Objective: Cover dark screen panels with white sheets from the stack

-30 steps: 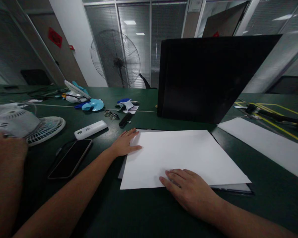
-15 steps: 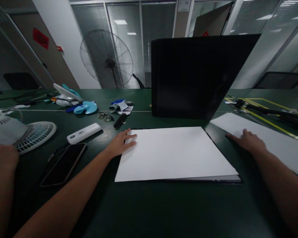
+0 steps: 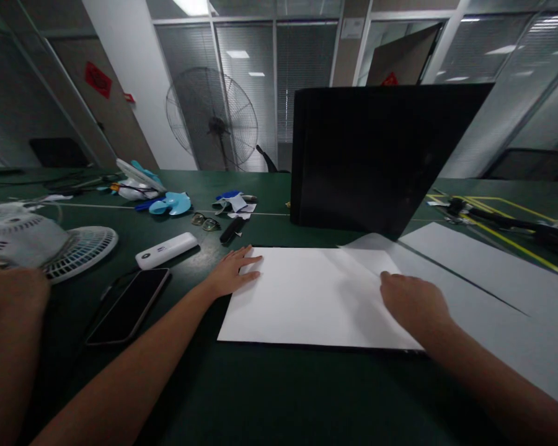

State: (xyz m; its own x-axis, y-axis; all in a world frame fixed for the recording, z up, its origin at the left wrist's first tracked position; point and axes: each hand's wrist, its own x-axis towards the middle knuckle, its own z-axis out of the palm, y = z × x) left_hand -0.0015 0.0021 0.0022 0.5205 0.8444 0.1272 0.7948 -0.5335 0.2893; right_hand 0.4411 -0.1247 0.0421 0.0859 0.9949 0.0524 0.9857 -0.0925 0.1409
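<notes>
A white paper stack (image 3: 302, 303) lies on the dark green table in front of me, with a dark edge showing beneath it. My left hand (image 3: 232, 272) rests on its left side, fingers spread. My right hand (image 3: 413, 300) is closed at the left edge of another paper sheet (image 3: 474, 328), pinching it. That sheet stretches off to the right, and its far corner curls up over the stack. Farther right lies more white paper (image 3: 465, 254). At the far left, another person's hand (image 3: 13, 291) is near a white fan (image 3: 84, 248); its fingers are partly hidden.
A large black panel (image 3: 381, 155) stands behind the stack. To the left lie a smartphone (image 3: 130, 306), a white power bank (image 3: 167, 249), glasses (image 3: 205, 221) and a small black object (image 3: 232, 229). Black rods (image 3: 506, 217) and yellow tape are at the right.
My right hand has moved left from the paper on the right to the stack's right side, drawing a sheet along. My left hand stays on the stack. The view has shifted slightly.
</notes>
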